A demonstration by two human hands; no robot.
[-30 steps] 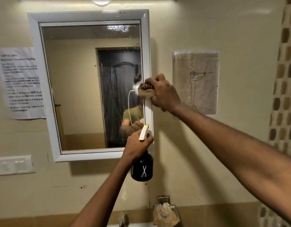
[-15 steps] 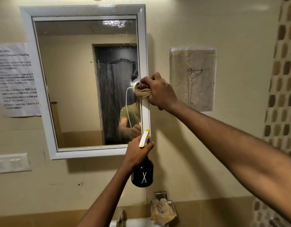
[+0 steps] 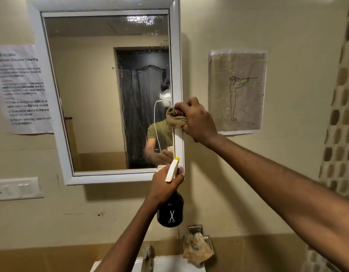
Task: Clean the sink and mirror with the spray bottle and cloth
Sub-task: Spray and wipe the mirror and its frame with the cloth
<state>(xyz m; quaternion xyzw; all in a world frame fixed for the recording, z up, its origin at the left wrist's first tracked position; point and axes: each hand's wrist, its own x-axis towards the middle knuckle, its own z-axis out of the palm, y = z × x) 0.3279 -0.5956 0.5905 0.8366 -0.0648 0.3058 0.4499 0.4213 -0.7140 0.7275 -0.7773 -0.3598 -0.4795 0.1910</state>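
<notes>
Here, right hand (image 3: 197, 121) bunched around a tan cloth (image 3: 174, 118), fingers curled tight on it, pressing it against the white frame at the 3 o'clock edge of the mirror (image 3: 103, 91). Left hand (image 3: 165, 183) at the mirror's 5 o'clock corner, fingers wrapped around the neck of the spray bottle (image 3: 170, 211), black body hanging below the fist, yellow-tipped white nozzle poking up toward the frame. At 6 o'clock, a sliver of white sink (image 3: 165, 265) with a tap (image 3: 147, 256). Crumpled rag (image 3: 198, 250) in a wall holder just above the sink. Printed notice (image 3: 22, 89) at 9 o'clock of the mirror, line drawing (image 3: 237, 91) at 3 o'clock, switch plate (image 3: 15, 188) at 8 o'clock.
</notes>
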